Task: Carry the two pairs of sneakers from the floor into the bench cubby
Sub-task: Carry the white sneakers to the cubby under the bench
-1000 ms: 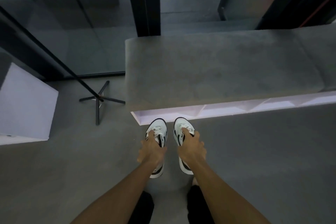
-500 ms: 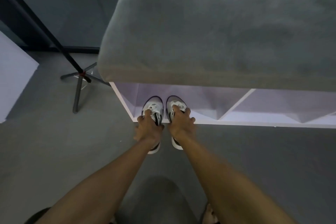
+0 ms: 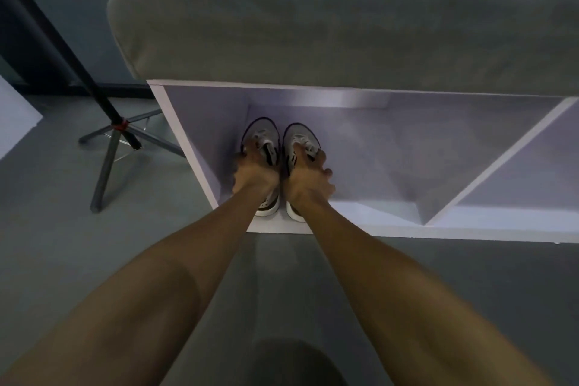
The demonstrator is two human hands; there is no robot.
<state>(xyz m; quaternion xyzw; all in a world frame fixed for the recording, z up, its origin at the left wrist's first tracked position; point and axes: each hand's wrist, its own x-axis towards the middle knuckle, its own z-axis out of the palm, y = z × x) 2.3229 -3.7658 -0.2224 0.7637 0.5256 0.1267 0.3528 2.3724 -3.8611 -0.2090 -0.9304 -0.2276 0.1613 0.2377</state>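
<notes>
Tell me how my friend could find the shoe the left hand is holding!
Look under the big grey cushion at the white bench, in its left cubby. Two white sneakers sit there side by side, toes pointing in. It is the left sneaker, nearest the cubby's outer wall, gripped by the left hand.

Both forearms bare from elbow to wrist; no sleeves, watch, bands or rings visible. Left hand point(image 3: 255, 177) and right hand point(image 3: 308, 180) ungloved, fingers partly blurred. A dark rounded shape at bottom centre of frame, possibly a clothed knee point(image 3: 294, 363); fabric and garment type cannot be determined.
</notes>
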